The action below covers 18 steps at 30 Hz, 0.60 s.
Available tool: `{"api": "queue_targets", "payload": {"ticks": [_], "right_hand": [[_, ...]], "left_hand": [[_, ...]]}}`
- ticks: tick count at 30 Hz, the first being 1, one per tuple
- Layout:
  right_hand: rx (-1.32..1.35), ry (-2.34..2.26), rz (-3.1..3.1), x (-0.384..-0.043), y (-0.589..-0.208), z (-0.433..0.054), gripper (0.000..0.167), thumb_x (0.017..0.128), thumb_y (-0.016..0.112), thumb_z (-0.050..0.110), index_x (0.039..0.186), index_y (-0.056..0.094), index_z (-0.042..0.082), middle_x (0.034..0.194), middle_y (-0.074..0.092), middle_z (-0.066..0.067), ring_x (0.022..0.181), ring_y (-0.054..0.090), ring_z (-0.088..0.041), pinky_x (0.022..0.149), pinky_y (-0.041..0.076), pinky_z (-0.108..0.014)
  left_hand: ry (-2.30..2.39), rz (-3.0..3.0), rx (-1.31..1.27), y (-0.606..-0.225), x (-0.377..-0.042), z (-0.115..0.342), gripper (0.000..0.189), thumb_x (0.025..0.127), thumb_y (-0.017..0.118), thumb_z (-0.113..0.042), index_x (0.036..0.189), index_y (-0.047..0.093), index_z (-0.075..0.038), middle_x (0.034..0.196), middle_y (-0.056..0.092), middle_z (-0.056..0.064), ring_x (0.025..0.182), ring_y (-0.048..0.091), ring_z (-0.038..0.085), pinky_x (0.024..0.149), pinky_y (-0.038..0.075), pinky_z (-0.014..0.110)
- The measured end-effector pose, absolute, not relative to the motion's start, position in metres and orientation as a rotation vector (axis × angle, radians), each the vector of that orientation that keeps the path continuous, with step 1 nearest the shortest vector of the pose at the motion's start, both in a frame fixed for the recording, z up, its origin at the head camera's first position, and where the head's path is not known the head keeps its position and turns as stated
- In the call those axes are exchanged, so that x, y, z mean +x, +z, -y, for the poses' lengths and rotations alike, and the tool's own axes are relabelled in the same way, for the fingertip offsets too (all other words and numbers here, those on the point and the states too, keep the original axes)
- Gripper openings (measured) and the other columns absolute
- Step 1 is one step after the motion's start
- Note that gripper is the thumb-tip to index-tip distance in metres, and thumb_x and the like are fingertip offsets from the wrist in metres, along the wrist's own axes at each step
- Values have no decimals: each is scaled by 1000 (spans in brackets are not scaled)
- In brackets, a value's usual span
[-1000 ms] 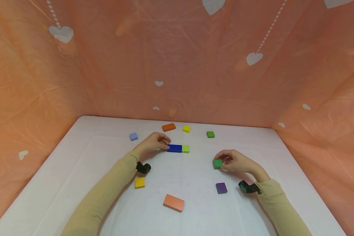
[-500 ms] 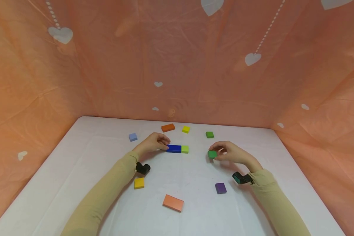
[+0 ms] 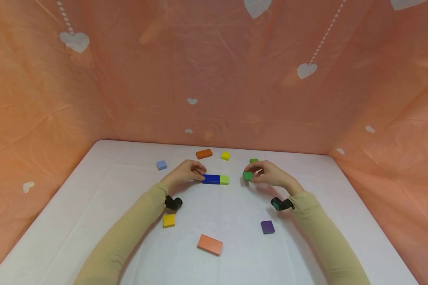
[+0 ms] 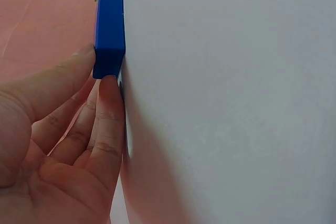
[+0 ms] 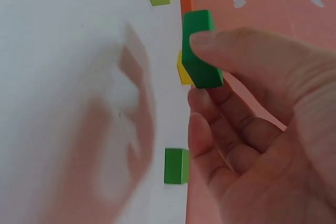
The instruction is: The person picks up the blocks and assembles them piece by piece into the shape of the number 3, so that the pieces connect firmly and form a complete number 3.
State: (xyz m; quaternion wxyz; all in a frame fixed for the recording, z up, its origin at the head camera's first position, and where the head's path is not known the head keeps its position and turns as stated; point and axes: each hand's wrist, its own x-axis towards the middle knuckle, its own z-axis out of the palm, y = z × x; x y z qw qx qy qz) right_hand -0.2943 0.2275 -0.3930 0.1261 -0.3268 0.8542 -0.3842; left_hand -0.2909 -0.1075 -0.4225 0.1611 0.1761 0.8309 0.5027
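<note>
A long blue block [image 3: 211,179] lies mid-table, with a light green block [image 3: 224,180] end to end against its right side. My left hand [image 3: 186,171] holds the blue block's left end; in the left wrist view the thumb [image 4: 79,59] is at its edge and a fingertip at its end face. My right hand [image 3: 272,174] pinches a dark green block [image 5: 202,48] between thumb and fingers, above the table to the right of the light green one. Behind the right hand, another green block [image 5: 176,166] sits on the table, partly hidden in the head view.
At the back of the white table [image 3: 128,245] lie an orange block [image 3: 204,154], a yellow block [image 3: 226,156] and a light blue block [image 3: 161,165]. Nearer are a deep yellow block [image 3: 169,221], a salmon block [image 3: 210,245] and a purple block [image 3: 267,227]. Orange cloth [image 3: 214,79] encloses the table.
My right hand has carried the dark green block left and away from me, close to the light green block's right side. The left hand has stayed on the blue block.
</note>
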Motion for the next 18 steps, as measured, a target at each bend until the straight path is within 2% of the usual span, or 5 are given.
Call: {"api": "queue_targets", "payload": {"ticks": [6,13,18], "right_hand": [[-974,-1124,-2489,-303,-396,-214,31,81,71,-2,111,64,-3,106,65,-13,92,58,-25,85,50,-40],[-966,-1141,-2509,-313,-399,-201,32,79,71,-5,111,64,-6,104,65,-14,91,58,-26,82,50,-35],[-980,-1139,-2514,-318,-401,-192,31,79,72,-5,109,64,-7,103,65,-16,91,59,-28,84,50,-36]], "left_hand": [[1429,-2376,494,-423,-290,107,31,86,70,-4,115,62,4,96,64,9,85,60,19,80,51,27],[1422,-2375,474,-424,-291,107,31,86,70,-6,116,63,2,97,65,9,86,59,19,81,50,27],[1426,-2372,484,-423,-291,108,31,87,70,-6,115,63,2,97,64,9,86,59,19,79,51,27]]}}
